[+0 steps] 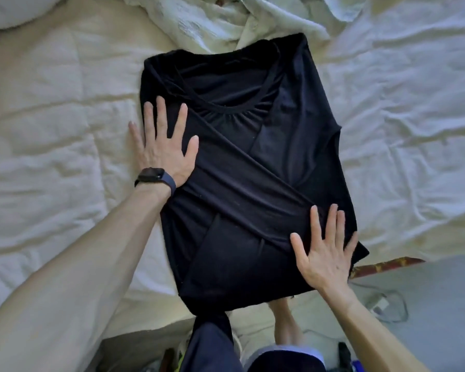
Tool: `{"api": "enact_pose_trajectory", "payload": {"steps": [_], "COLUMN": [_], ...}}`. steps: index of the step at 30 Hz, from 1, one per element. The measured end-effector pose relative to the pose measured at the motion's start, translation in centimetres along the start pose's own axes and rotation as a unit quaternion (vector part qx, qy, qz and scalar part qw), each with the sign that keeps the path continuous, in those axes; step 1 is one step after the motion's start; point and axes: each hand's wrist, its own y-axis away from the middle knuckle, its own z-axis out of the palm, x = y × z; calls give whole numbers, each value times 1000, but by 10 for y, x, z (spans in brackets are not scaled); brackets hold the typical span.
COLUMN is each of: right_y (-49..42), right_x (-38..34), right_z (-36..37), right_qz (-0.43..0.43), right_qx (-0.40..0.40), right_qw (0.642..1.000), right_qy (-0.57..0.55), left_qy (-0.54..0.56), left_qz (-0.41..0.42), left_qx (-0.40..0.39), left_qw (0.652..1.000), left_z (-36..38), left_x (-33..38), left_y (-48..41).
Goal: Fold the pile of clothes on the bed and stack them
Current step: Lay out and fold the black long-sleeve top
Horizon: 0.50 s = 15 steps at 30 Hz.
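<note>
On the left, the cream quilted bed (pixel 51 116) spreads out wrinkled, with a white pillow (pixel 14 12) in the far corner. The left hand (pixel 163 154), with a dark wristband (pixel 152 175) on its wrist, lies flat on the left edge of the black soft-knit top (pixel 253 183). Its fingers (pixel 160 116) are spread and straight, pressing the cloth and gripping nothing.

The top lies in the middle of the bed, neckline away from the person. Both sides are already folded inward, so it forms a long, narrow panel, and its hem hangs just over the near edge. Beyond it sits a crumpled heap of pale textured cloth (pixel 212 20); I cannot tell whether that is bedding or more clothes.

The right hand (pixel 324 253) rests flat on the top's lower right corner, its fingers also released and smoothing. Further right, a white cable (pixel 387 304) lies on the floor.

I judge the task to be at an early or middle stage. This one garment is half folded and still needs its lengthwise fold, and no finished stack is in view.
</note>
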Motion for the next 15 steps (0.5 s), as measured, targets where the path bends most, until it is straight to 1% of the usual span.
{"api": "enact_pose_trajectory", "payload": {"steps": [2,3,6,7,8,9,10,12,14,15], "right_y": [3,4,7,9,13,19,25,42,60,66], "right_x": [15,16,14,17,25,39,56,94,128,141], "right_z": [-1,-2,1,3,6,9,13,18,19,20], "right_qz": [12,-4,-104,-121,-118,-102,-87,-74,-44,-13], "right_qx": [21,32,60,57,43,27,10,-21,-49,-53], "right_qw": [1000,999,993,991,992,994,996,997,997,994], "right_qy": [-18,-24,0,9,9,3,2,9,-37,-97], "left_qy": [10,14,26,12,-6,-17,-14,19,79,120], "left_qz": [11,36,140,166,172,152,107,-1,-96,-148], "left_qx": [4,-2,-42,-64,-89,-112,-127,-129,-85,-43], "left_qw": [1000,999,989,984,981,982,986,992,989,981], "left_z": [-1,-1,7,13,18,23,27,30,28,29], "left_x": [16,28,75,87,92,92,88,77,74,77], "left_y": [26,44,112,136,158,176,193,231,273,293]}}
